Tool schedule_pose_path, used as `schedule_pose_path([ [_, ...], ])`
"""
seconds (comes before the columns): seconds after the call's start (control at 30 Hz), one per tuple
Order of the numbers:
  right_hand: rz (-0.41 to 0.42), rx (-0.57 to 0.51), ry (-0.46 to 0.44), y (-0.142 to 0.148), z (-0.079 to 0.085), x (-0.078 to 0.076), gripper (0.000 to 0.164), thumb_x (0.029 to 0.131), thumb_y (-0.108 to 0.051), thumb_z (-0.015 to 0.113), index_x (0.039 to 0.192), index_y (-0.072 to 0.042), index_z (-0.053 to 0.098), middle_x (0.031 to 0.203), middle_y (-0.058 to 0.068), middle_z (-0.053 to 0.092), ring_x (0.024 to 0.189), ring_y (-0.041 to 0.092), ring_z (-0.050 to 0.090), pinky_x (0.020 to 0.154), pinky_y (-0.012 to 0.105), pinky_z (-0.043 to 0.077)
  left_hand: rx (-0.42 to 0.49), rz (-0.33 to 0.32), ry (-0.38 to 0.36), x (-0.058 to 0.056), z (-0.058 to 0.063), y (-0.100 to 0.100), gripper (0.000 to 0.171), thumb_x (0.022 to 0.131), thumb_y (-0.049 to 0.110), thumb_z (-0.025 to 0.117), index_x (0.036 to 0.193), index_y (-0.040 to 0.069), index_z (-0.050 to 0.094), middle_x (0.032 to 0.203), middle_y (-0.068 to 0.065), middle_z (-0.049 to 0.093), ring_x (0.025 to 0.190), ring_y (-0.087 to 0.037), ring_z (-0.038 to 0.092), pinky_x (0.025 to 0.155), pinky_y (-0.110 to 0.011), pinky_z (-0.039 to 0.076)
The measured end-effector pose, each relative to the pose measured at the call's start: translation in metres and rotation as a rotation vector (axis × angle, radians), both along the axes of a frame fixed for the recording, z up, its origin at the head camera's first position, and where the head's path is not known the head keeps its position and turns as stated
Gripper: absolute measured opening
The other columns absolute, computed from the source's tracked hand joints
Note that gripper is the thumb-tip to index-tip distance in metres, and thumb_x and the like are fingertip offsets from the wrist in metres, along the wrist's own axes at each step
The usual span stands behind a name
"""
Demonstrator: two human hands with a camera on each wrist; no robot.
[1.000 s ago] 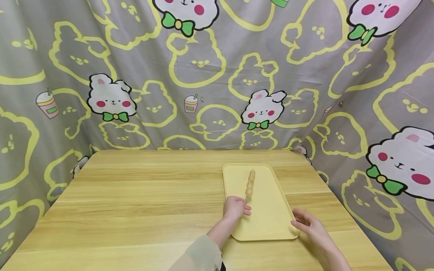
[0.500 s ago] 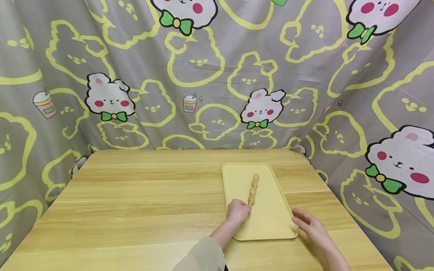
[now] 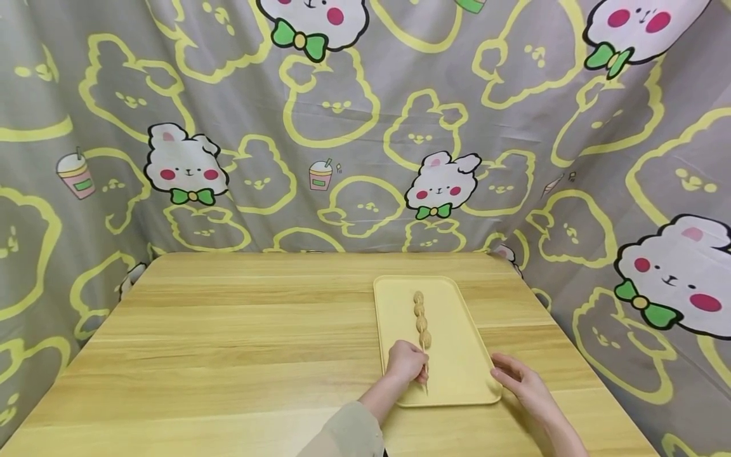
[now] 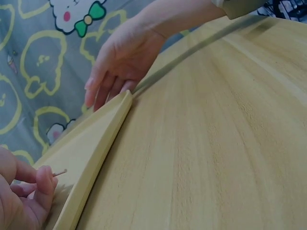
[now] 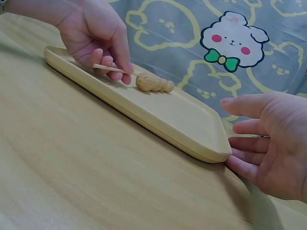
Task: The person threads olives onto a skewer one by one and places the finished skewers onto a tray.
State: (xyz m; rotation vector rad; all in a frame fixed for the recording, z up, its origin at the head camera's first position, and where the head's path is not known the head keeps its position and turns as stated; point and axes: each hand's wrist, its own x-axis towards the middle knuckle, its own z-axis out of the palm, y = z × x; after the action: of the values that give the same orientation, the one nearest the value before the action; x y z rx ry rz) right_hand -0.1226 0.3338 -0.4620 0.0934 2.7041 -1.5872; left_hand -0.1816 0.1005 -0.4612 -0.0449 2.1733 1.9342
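Observation:
A skewer of several light-brown balls point(image 3: 421, 322) is over the yellow tray point(image 3: 457, 371), its balls pointing toward the far end. My left hand point(image 3: 407, 362) pinches its thin wooden stick between thumb and fingers; the stick's end point(image 4: 60, 172) pokes out past the fingertips in the left wrist view. In the right wrist view the balls point(image 5: 153, 83) appear just above or on the tray's surface; I cannot tell if they touch it. My right hand point(image 3: 522, 377) is at the tray's near right corner, fingers extended, fingertips touching the rim.
The wooden table point(image 3: 228, 343) stretches out to the left of the tray. A grey curtain point(image 3: 354, 114) with cartoon prints hangs behind the table and along its sides.
My left hand has moved slightly toward me and right along the stick, so more of the stick shows. The skewer has swung round to lean left at its far end. The right hand stays put.

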Motion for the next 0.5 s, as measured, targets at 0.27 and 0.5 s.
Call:
schedule_pose_path([
  [0.27,0.030,-0.062,-0.005,0.0035,-0.0014,0.0029,0.054,0.092,-0.016,0.058,0.133,0.013,0.037,0.135,0.030,0.040,0.100,-0.007,0.048,0.082,0.012,0.039,-0.007,-0.061,0.027,0.0005,-0.0005,-0.0015,0.011,0.081,-0.006,0.058,0.073,-0.008,0.065,0.046,-0.004,0.055,0.034,-0.004,0.046,0.039,-0.022,0.046],
  [0.5,0.114,-0.126,0.017,0.0061,0.0001,0.0047,0.058,0.091,-0.008,0.058,0.134,0.018,0.029,0.137,0.036,0.031,0.106,-0.006,0.046,0.083,0.011,0.039,-0.101,-0.067,0.074,0.0012,0.0042,-0.0066,0.010,0.080,-0.003,0.062,0.088,-0.008,0.065,0.055,-0.007,0.060,0.038,-0.009,0.052,0.038,-0.022,0.046],
])
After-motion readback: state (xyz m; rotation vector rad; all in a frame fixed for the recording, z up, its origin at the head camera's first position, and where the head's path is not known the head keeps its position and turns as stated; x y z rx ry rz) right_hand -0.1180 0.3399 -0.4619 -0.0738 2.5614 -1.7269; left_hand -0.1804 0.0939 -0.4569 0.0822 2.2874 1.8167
